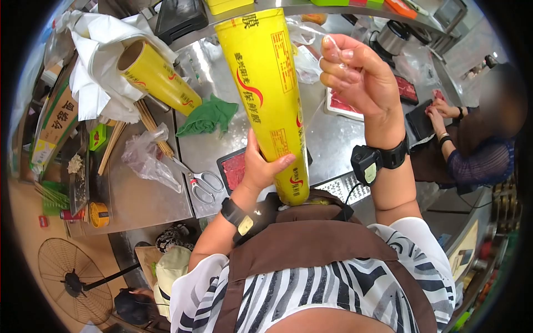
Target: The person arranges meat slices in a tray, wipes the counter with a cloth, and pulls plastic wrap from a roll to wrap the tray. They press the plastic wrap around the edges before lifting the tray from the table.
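Observation:
A large yellow roll of cling film (264,105) with red and black print stands tilted in front of me, its lower end near my apron. My left hand (262,166) is wrapped round its lower part, thumb across the front. Up to the right, my right hand (355,66) is closed in a pinch; a thin clear strip of film appears to run from the roll's top to its fingertips. Partly hidden behind my left wrist lies a black tray of red meat (232,171). Behind my right hand is a white tray of sliced meat (343,105).
Left on the steel table (144,202) are a second yellow roll (158,75), a green cloth (210,116), scissors (202,186), a crumpled plastic bag (152,155) and wooden skewers (112,145). A co-worker (480,150) handles meat at the right. A fan (72,281) stands lower left.

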`<state>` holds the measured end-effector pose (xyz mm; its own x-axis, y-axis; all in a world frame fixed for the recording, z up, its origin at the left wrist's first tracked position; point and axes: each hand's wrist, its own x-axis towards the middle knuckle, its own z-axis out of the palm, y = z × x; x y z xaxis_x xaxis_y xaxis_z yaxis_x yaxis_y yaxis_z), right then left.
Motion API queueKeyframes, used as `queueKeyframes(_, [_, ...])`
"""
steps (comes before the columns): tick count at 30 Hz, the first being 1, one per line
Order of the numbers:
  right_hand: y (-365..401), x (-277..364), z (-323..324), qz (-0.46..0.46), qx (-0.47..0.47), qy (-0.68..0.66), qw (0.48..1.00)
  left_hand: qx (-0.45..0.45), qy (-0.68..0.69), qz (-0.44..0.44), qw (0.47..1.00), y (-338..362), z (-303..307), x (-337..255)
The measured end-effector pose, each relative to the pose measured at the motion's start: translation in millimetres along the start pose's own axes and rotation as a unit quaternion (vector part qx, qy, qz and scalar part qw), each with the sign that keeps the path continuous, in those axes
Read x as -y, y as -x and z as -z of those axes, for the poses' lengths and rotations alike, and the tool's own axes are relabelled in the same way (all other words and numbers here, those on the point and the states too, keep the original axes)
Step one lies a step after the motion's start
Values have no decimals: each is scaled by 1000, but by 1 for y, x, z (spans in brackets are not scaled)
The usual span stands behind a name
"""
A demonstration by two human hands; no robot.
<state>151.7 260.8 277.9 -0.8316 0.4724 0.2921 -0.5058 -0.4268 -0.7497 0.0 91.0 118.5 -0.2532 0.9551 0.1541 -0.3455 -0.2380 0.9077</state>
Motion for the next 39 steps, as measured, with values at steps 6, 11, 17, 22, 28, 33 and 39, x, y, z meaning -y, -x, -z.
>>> queueKeyframes(6, [-1, 8, 6, 13, 21, -70, 997, 105, 69, 69, 990, -24, 12, -23])
queueKeyframes(11, [2, 4, 15, 32, -54, -34, 997, 193, 221, 224, 930, -35, 12, -37])
queueKeyframes(17, [48, 15, 32, -30, -144, 79, 986, 194, 295, 377, 856, -17, 18, -8])
queueKeyframes(22, [105, 18, 58, 98, -134, 626, 762, 230, 236, 422, 845, -10, 18, -1])
queueKeyframes(28, [112, 29, 57, 114, -50, 708, 695, 285, 170, 455, 826, -17, 2, -3])
queueKeyframes(33, [116, 38, 62, 70, 21, 717, 693, 295, 163, 468, 817, -18, -1, 4])
queueKeyframes(39, [124, 43, 51, 54, -38, 626, 777, 257, 238, 498, 793, -15, 11, 20])
